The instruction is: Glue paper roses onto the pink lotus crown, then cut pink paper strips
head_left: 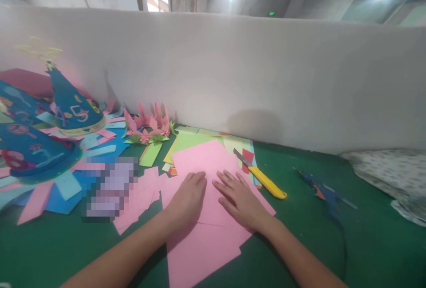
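Several sheets of pink paper (213,246) lie overlapping in front of me. My right hand (238,197) rests flat on the top sheet with its fingers spread. Close by on the same paper lies my left hand (189,197), palm down, its slightly bent fingers side by side; the thumb is hidden. Neither hand grips anything. A yellow box cutter (268,182) with its blade out lies just beyond my right hand, partly over coloured paper. Smaller pink paper pieces (141,197) are left of my left hand.
Blue paper cone hats (75,104) with coloured decorations stand at left among paper strips (36,201). Pink and green folded-paper flowers (151,124) sit near the white partition (206,66). A blue glue gun (328,197) and its cord lie right on the green table (306,239).
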`<state>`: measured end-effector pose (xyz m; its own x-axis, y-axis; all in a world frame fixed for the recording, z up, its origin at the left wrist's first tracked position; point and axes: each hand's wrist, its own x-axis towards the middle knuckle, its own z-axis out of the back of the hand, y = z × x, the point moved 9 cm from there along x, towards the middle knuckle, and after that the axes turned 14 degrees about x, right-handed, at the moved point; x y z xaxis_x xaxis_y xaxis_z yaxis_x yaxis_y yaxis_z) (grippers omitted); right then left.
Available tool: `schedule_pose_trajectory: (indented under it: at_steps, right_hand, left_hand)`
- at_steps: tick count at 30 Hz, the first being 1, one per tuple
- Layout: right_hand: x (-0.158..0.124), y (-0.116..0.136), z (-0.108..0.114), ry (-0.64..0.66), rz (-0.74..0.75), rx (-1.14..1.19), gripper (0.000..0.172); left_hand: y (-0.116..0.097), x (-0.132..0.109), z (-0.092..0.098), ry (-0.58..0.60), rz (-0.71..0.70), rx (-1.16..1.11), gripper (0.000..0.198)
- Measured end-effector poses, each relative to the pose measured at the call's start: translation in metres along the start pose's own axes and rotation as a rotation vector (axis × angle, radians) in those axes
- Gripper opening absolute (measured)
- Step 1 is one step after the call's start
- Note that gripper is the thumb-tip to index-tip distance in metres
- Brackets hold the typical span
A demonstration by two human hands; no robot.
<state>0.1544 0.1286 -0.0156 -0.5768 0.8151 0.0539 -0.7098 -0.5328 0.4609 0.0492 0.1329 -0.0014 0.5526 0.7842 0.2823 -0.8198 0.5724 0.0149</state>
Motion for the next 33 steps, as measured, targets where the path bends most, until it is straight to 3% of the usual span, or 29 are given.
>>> schedule_pose_trajectory:
  at_steps: [2,5,8,14,25,33]
  right_hand:
    - [0.0,-0.003,-0.001,-0.015,-0.011,0.003,0.05]
    - [0.0,-0.014,0.001,-0.079,-0.084,-0.005,0.061]
    - [0.001,-0.029,0.004,-0.156,-0.15,-0.053,0.064]
    - [0.003,-0.05,0.01,-0.272,-0.174,-0.183,0.054]
    - [0.002,-0.025,0.018,-0.274,-0.086,-0.368,0.038]
    - [-0.023,-0.01,0.011,-0.236,-0.018,-0.38,0.031]
  left_hand:
    - [-0.011,-0.003,-0.003,-0.036,-0.107,-0.023,0.051]
    - [-0.02,-0.004,-0.003,-0.025,-0.191,-0.064,0.05]
    - [-0.021,-0.003,0.0,0.013,-0.194,-0.045,0.051]
    - [-0.022,-0.003,-0.003,0.07,-0.174,0.001,0.054]
    - [-0.024,-0.002,0.001,0.106,-0.142,0.03,0.052]
    - [-0.024,-0.002,0.002,0.087,-0.128,0.016,0.049]
